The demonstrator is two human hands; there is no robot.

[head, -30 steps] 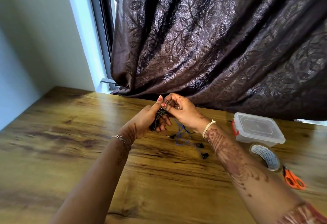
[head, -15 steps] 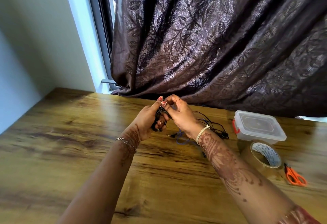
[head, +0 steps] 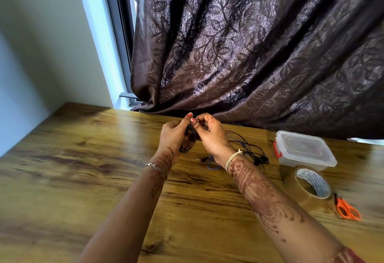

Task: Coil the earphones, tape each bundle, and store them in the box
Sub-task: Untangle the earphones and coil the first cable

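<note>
1. Scissors (head: pixel 347 208), at 4 o'clock from the hands, lie just beside the tape roll (head: pixel 309 188). Fetching either probably frees one hand, so the bundle could spring open.
2. Loose earphones (head: pixel 249 150), black and blue cords tangled on the table (head: pixel 83 158), lie at 4 o'clock. Pulling one set could drag the others along.
3. Box (head: pixel 303 150), at 3 o'clock, has its lid on. Opening it one-handed risks dropping the untaped bundle.
4. Left hand (head: pixel 174 136) grips the coil (head: pixel 188 140), fingers curled round the black loops. A slack grip would let loops slide off.
5. Right hand (head: pixel 212 136) pinches the plug end (head: pixel 198 119) at 12 o'clock of the coil. If it slips, the last turn unwinds.
</note>
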